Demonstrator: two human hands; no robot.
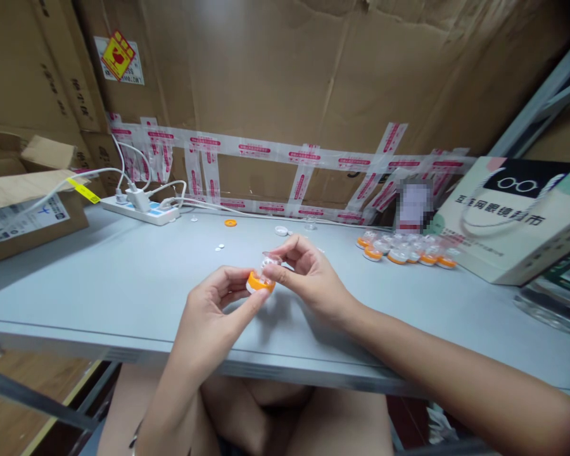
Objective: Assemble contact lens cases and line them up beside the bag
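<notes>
Above the grey table [171,285], my left hand [221,310] pinches an orange and white round piece [258,283] between thumb and fingers. My right hand [308,272] grips a clear plastic part [270,261] that meets the top of the orange piece. Farther back lie an orange ring [230,223], a white round part [281,230] and small white pieces [220,247]. A cluster of clear, orange and white round items [408,248] stands to the right.
A power strip [156,214] with white cables sits at the back left, beside an open cardboard box [33,215]. At the right are a paper bag [508,221] and a clear container [560,291]. Taped cardboard [266,76] forms the back.
</notes>
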